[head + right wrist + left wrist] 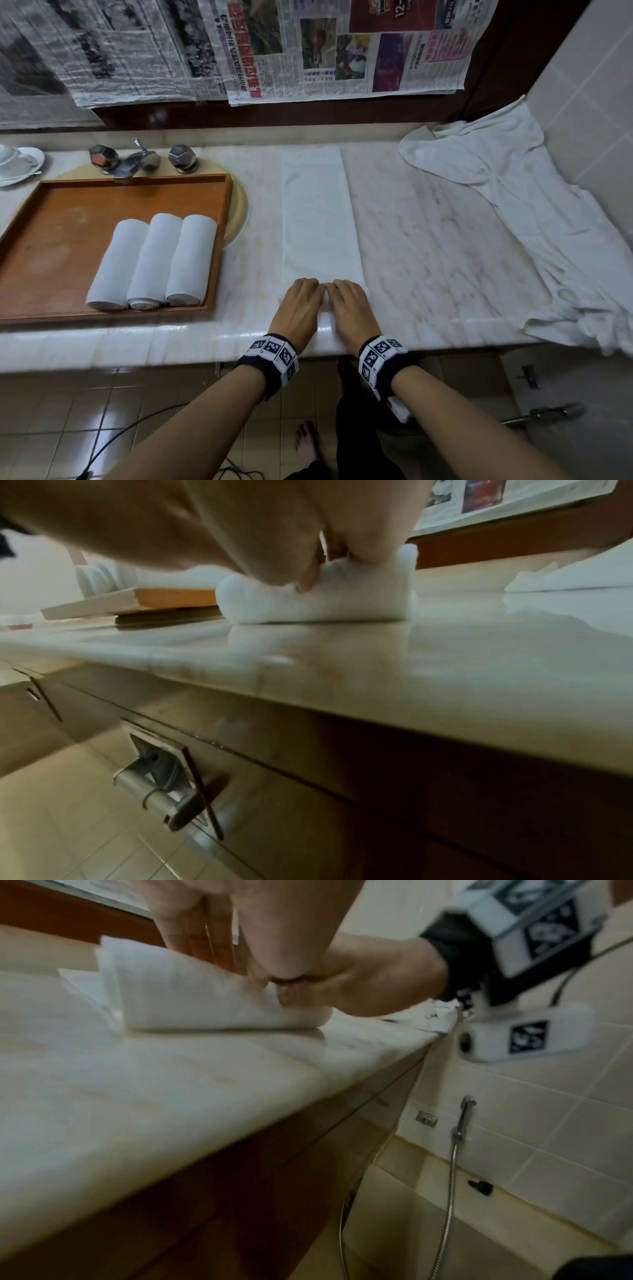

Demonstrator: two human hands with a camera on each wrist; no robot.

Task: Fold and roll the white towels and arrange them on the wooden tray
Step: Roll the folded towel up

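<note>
On the marble counter [428, 240] in front of me lies a white towel [317, 212], folded into a long narrow strip that runs straight away from me toward the wall. Its near end is turned up into a small roll, and both my hands sit on that roll side by side, close to the counter's front edge. My left hand [301, 301] has its fingers curled over the top of the roll with the thumb tucked against the near side, so it is grasping the cloth; the left wrist view shows the layered end of the fold lifted under my fingers [192, 931]. My right hand [349, 303] does the same just beside it, knuckles almost touching the left, fingers bent down over the roll and thumb pressing into its near face in the right wrist view. To my left the wooden tray [51, 240] rests partly over the sink, below the tap [137, 161]. Three rolled towels [152, 260] lie in it side by side, touching, toward its right half. Far to my right a heap of loose white towels [531, 212] spreads along the tiled wall and over the counter's edge. Newspaper sheets [239, 48] hang on the wall behind.
</note>
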